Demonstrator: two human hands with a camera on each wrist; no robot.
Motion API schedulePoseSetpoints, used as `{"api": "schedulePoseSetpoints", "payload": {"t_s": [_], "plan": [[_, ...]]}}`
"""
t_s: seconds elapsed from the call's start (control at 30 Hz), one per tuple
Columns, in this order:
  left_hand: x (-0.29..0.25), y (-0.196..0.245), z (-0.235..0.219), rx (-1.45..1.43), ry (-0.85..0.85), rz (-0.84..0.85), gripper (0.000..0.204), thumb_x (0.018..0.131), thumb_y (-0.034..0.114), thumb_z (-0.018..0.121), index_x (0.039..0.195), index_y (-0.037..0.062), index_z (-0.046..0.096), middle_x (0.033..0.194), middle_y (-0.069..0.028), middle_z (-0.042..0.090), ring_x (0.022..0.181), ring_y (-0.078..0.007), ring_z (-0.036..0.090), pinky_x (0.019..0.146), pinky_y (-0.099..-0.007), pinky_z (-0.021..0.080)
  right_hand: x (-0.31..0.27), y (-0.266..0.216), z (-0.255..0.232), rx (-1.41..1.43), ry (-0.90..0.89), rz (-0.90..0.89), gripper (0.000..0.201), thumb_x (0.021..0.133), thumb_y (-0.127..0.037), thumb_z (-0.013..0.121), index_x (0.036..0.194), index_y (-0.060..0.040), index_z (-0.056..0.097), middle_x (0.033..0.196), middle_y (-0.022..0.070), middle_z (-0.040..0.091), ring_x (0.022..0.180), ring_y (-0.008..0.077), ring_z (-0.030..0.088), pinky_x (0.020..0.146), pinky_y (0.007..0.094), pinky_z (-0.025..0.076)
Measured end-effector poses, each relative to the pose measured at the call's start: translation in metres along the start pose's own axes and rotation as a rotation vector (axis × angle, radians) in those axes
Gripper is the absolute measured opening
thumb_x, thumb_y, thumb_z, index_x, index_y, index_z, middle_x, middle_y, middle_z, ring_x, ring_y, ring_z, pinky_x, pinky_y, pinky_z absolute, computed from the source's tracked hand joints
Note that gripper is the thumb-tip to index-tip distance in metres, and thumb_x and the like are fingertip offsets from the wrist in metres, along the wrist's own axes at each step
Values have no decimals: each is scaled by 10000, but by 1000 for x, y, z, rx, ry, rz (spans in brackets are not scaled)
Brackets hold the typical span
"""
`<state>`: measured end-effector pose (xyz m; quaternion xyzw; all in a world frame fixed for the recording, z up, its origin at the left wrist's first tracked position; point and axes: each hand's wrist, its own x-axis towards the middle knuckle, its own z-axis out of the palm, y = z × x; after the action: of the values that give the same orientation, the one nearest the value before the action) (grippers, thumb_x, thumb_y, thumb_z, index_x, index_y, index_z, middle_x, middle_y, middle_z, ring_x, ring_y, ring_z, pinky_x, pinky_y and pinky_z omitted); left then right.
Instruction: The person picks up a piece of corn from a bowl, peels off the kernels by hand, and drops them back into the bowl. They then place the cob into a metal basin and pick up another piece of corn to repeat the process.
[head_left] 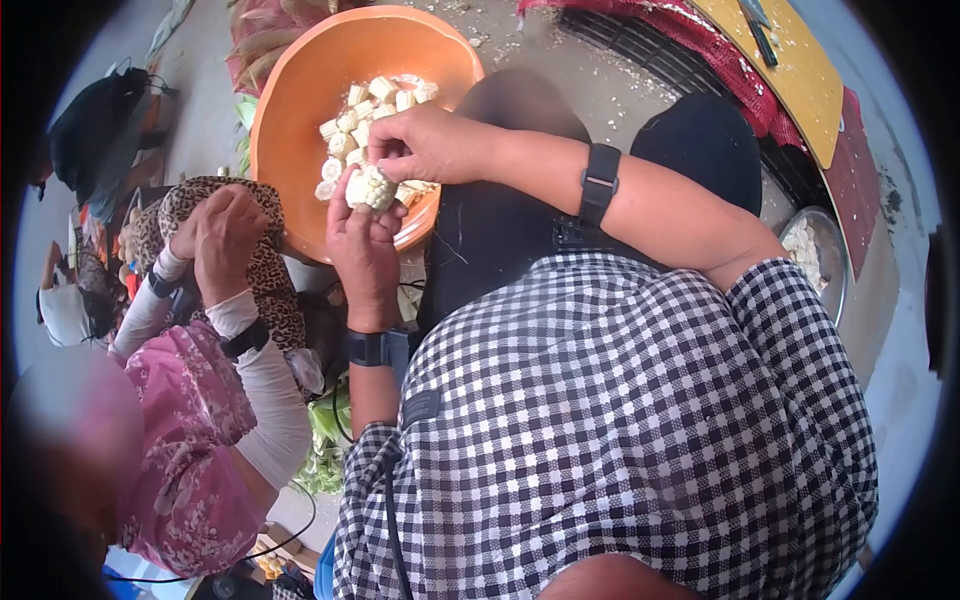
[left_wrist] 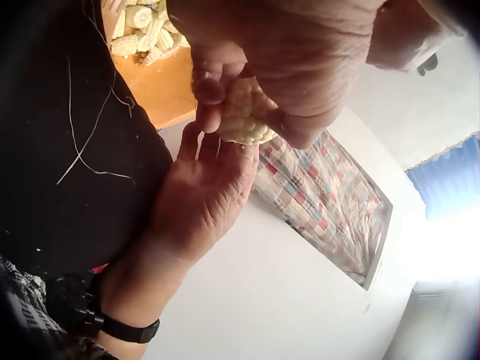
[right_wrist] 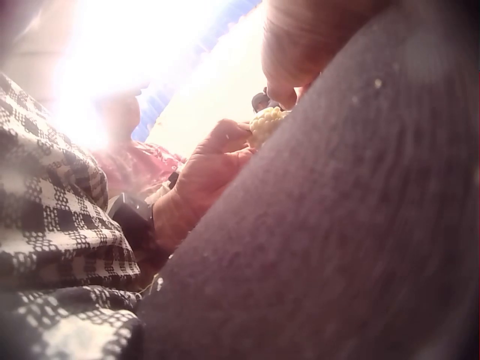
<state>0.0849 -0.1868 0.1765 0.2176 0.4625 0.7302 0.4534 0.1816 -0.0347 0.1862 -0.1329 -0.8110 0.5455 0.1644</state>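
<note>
Here's corn piece (head_left: pixel 371 188), up over near side of orange basin (head_left: pixel 275 140). Left hand (head_left: pixel 365 260) grips it from below, fingers curled round; right hand (head_left: pixel 432 146) pinches at its top, fingers bent. Inside basin, pile of cut corn chunks (head_left: pixel 343 145), some end-up, some lying on sides. Off right, metal bowl (head_left: pixel 842 262) holds pale bits (head_left: pixel 803 250), too small to name. Knife (head_left: pixel 762 38) lies on yellow board (head_left: pixel 800 95), pale scraps around it.
</note>
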Motion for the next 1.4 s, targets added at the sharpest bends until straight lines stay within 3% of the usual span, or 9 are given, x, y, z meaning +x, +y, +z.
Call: {"api": "schedulePoseSetpoints", "payload": {"t_s": [0.5,0.7,0.8,0.87,0.97,1.07,1.1,1.2,1.4], "plan": [[-3,-17,-12,-460,56,-235,389,883,198,542,1191,-24,455,1134,-106,557,838,-168,525,669,-231,446,-1,-5,0,-113,-50,-56,131,802,-118,562,774,-22,478,646,75,512,616,180,504,594,299,421],[-1,-7,-14,-473,73,-178,452,874,177,526,1239,-57,400,1227,-223,498,809,-197,491,663,-227,440,-18,-12,-27,342,182,10,52,816,-60,583,844,-34,548,710,10,537,674,82,506,636,235,434],[-3,-7,-16,-483,93,-183,479,859,135,514,1272,-62,374,1268,-250,469,787,-198,496,656,-229,436,-51,-46,-94,38,302,63,59,821,-51,587,865,-11,582,728,3,579,688,70,564,660,235,486],[-3,-10,-18,-455,78,-213,444,847,169,534,1233,-18,419,1126,-143,551,783,-191,487,651,-241,426,-74,-29,-132,239,468,95,117,807,-50,602,916,-8,602,753,-1,594,707,68,576,684,233,493],[-5,-22,-24,-473,68,-202,520,844,129,537,1295,-55,355,1269,-221,477,821,-209,523,683,-237,453,-112,-19,-186,-478,505,220,178,858,-96,606,1024,-33,615,954,-14,625,857,91,596,779,236,477],[-6,-19,-15,-430,78,-171,532,842,137,547,1307,-34,354,1243,-204,494,845,-216,532,702,-239,464,-133,-39,-194,-925,441,312,346,756,-124,625,1096,-60,609,1311,212,454,1209,316,446,1009,356,363],[-5,-18,-13,-396,101,-169,554,839,139,559,1331,-2,346,1240,-186,489,870,-212,537,730,-241,477,-126,-51,-189,-823,447,201,319,770,-146,607,1070,-37,615,1246,210,505,1143,339,500,983,381,389],[-4,-9,-8,-333,-40,-130,570,845,154,548,1357,31,329,1247,-127,467,964,-193,499,755,-253,433,-99,-61,-154,-323,422,117,248,799,-104,599,1033,-26,627,880,87,649,790,145,629,723,267,509],[-7,10,24,-203,-25,-40,609,842,164,573,1370,2,318,1265,-149,464,999,-179,545,780,-246,479,-52,-58,-62,-10,-39,67,280,837,-174,627,1069,-23,582,897,45,606,778,125,570,733,255,475]]}}
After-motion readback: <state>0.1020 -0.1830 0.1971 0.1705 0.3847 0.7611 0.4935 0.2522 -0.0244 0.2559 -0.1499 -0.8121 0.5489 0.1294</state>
